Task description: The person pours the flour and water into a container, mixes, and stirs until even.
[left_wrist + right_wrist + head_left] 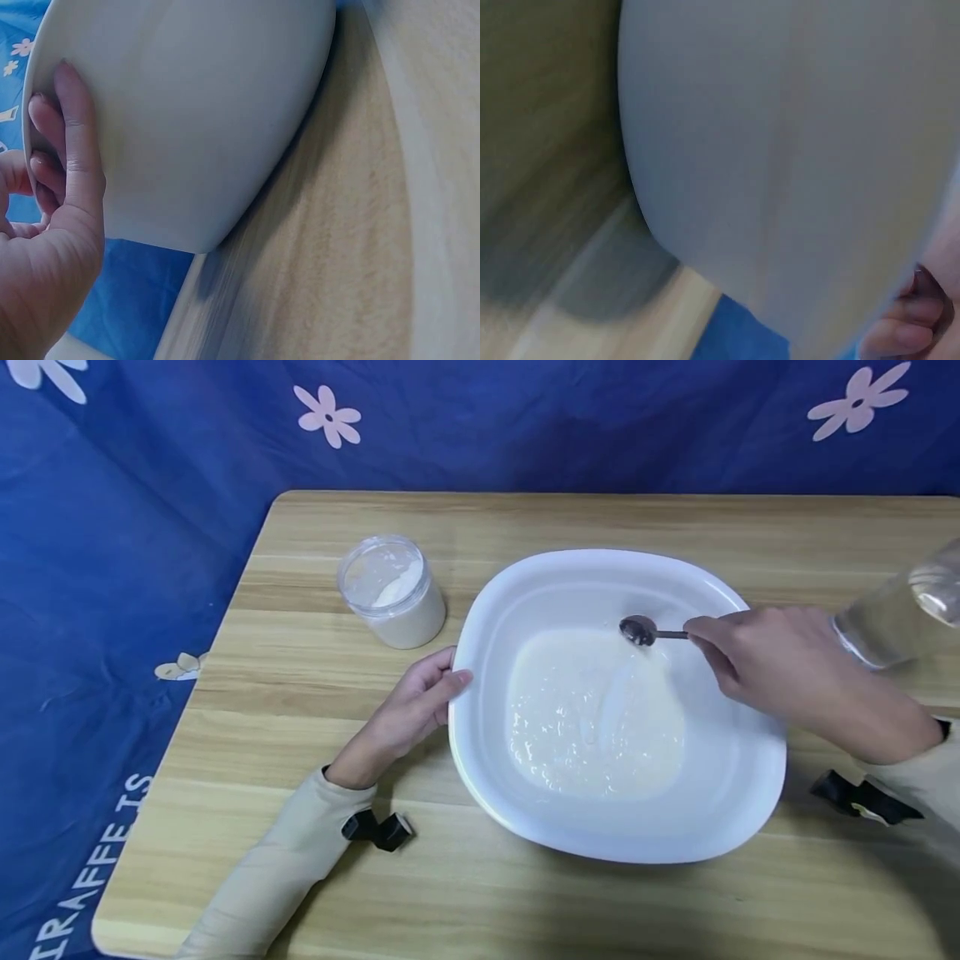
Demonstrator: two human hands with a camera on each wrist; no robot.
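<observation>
A white oval basin (615, 835) stands on the table, with a milky white, lumpy liquid (592, 718) spread over its bottom. At the basin's left rim my left hand (408, 706) grips the edge, thumb on top and fingers against the outer wall, as the left wrist view (60, 195) also shows. Over the basin's right side my right hand (795, 668) pinches the handle of a metal spoon (639, 630). The spoon's bowl is near the far edge of the liquid; whether it touches is unclear. In the right wrist view the basin's outer wall (780, 150) hides most of that hand.
A clear open jar (405, 610) of white powder stands left of the basin. To the right, partly behind my right hand, is a clear container (900, 610). The wooden table (300, 735) meets a blue flowered cloth (525, 427) at its back and left.
</observation>
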